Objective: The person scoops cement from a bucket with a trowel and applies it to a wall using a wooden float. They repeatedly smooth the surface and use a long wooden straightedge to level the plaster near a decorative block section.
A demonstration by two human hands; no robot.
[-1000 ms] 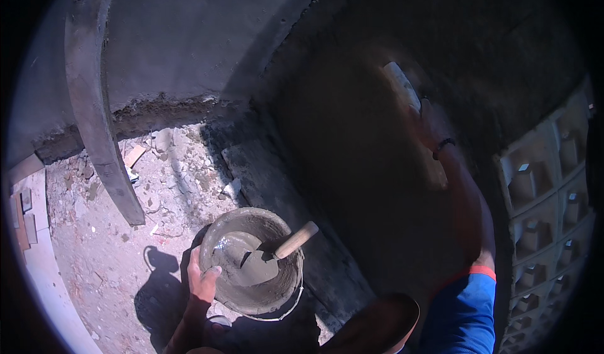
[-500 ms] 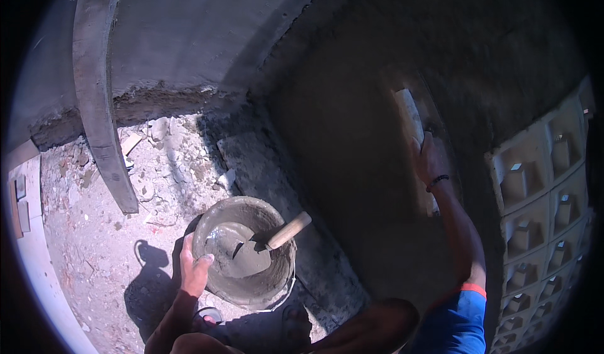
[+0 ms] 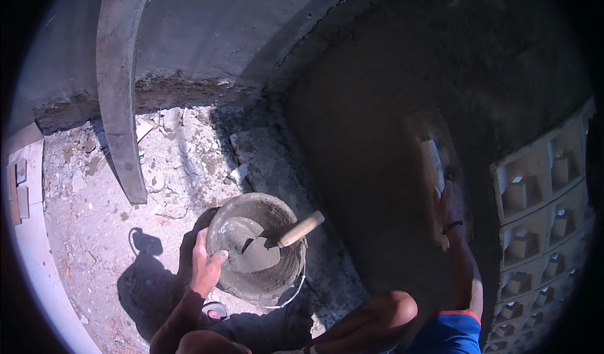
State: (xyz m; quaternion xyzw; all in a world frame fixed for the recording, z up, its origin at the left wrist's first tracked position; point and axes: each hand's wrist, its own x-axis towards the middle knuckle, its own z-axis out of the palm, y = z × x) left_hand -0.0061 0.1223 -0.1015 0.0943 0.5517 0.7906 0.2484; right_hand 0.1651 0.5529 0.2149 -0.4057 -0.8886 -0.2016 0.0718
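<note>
My left hand [image 3: 206,268] grips the near-left rim of a mortar-caked bucket [image 3: 279,210], thumb over the edge and fingers along the outside. In the bucket lie wet grey mortar [image 3: 234,229] and a trowel [image 3: 303,229], its wooden handle leaning over the right rim. My right hand [image 3: 447,209] is closed on a long plastering float [image 3: 433,158] laid against the dark, freshly plastered wall [image 3: 352,146] to the right. The float's face is turned to the wall and mostly hidden; shade dims my right fingers.
A long wooden board [image 3: 117,71] leans on the grey wall [image 3: 201,33] at the far left. Rubble [image 3: 173,124] litters the ground along the wall's foot. Pale openwork blocks [image 3: 525,193] stand at the right. Tile pieces [image 3: 22,200] lie on a pale ledge at the left.
My right hand and the float have moved down along the wall, toward me. My left hand keeps its hold on the bucket rim. The whole view has shifted slightly.
</note>
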